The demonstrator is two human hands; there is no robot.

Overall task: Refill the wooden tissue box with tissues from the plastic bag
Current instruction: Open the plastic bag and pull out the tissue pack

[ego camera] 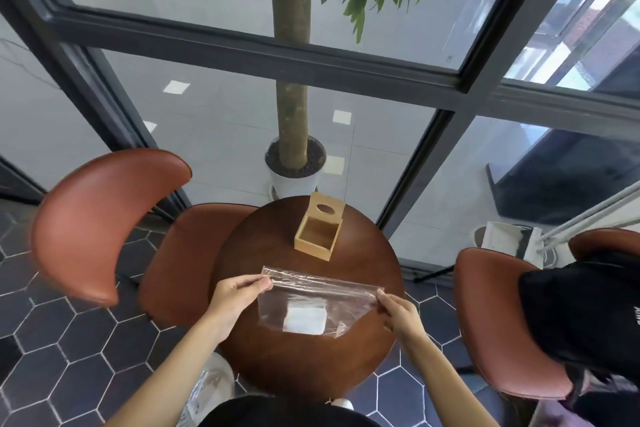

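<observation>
A clear plastic bag [311, 298] lies over the near half of the round wooden table [263, 350], with a white stack of tissues [305, 320] inside it. My left hand [235, 298] pinches the bag's top left corner. My right hand [398, 314] pinches its top right corner. The bag's top edge is stretched between the two hands. Farther back on the table stands the wooden tissue box [318, 236], its lid with an oval hole tipped up and its inside showing bare wood.
A brown leather chair [104, 222] stands left of the table, another [498, 322] at the right with a black bag [585, 312] on it. A potted tree [294, 163] and a glass wall are behind the table. The floor has dark hexagonal tiles.
</observation>
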